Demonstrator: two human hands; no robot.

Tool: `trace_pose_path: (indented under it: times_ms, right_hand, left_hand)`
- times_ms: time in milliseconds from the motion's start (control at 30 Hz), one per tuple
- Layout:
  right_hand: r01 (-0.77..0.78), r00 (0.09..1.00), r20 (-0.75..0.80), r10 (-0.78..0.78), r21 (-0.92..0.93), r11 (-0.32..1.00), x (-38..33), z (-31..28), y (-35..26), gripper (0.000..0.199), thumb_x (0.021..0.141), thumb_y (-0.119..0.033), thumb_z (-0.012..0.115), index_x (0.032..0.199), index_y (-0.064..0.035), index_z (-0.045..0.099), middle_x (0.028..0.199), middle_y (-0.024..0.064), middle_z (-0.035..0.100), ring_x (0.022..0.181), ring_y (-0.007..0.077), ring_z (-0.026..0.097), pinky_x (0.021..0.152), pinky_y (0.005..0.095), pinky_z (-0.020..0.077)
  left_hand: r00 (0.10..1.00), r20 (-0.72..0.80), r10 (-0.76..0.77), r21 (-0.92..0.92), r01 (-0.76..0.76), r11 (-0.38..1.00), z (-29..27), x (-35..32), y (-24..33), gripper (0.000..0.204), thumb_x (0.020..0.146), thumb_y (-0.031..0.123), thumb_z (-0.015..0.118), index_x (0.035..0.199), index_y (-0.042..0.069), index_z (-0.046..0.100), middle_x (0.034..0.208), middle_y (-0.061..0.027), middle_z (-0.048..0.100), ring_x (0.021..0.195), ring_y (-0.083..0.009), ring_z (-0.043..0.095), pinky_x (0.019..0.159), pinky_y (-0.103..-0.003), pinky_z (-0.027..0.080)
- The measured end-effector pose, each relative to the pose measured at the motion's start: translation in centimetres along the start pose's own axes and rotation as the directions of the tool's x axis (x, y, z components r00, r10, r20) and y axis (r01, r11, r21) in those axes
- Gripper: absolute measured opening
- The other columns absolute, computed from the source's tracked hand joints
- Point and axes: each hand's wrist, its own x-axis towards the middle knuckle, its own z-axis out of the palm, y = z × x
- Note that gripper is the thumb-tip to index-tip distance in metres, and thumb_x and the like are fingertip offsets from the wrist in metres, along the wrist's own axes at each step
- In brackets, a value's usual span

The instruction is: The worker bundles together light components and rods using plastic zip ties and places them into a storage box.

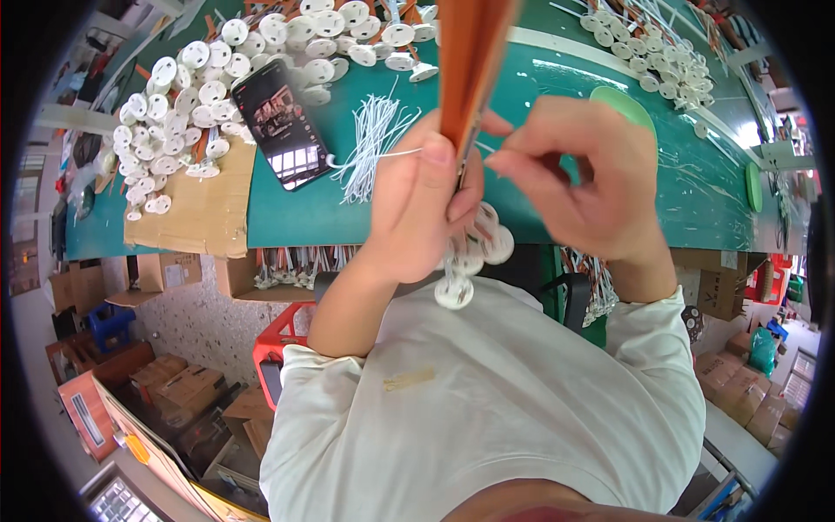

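Note:
My left hand (pixel 410 209) is closed around a bundle of flat orange strips (pixel 470 78) that stands up in front of me, blurred at the top. Several white round discs (pixel 474 248) hang from the bundle's lower end below that hand. A thin white cord (pixel 398 154) runs to the bundle under my left thumb. On the bundle's other side, my right hand (pixel 600 178) pinches the cord's short end between thumb and fingertips. Left of my hands, a heap of loose white cords (pixel 374 143) lies beside a phone (pixel 283 126) with its screen lit.
The green table (pixel 539 78) carries a large pile of white discs (pixel 174 109) at left, partly over a cardboard sheet (pixel 196 204). More discs (pixel 652 56) lie far right. A light green dish (pixel 624 106) sits behind my right hand. A red plastic frame (pixel 270 357) stands below the table.

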Motion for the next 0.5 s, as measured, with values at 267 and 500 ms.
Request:
trace_pose_path:
  times_ms: [267, 500]
  right_hand:
    - [0.117, 0.979, -0.110, -0.171, -0.382, 0.917, 0.5, 1.5, -2.3, 0.024, 0.072, -0.002, 0.079, 0.094, -0.0034, 0.071, 0.082, 0.0077, 0.065, 0.064, 0.0178, 0.052, 0.054, 0.0298, 0.0405]
    - [0.213, 0.967, -0.045, -0.250, -0.387, 0.897, 0.9, 2.5, -1.5, 0.031, 0.066, -0.005, 0.078, 0.097, -0.0084, 0.077, 0.086, 0.0030, 0.062, 0.070, 0.0170, 0.052, 0.056, 0.0272, 0.0391]
  left_hand:
    - [0.924, -0.181, 0.336, 0.526, -0.198, 0.827, 0.7, 1.7, -1.8, 0.043, 0.109, 0.034, 0.036, 0.091, -0.001, 0.053, 0.062, -0.0031, 0.047, 0.051, -0.0098, 0.046, 0.047, -0.025, 0.034]
    - [0.636, 0.171, 0.752, 0.684, -0.626, 0.374, 0.7, 3.7, -2.4, 0.036, 0.108, 0.030, 0.037, 0.093, -0.001, 0.050, 0.059, -0.0047, 0.048, 0.050, -0.0128, 0.047, 0.046, -0.027, 0.036]
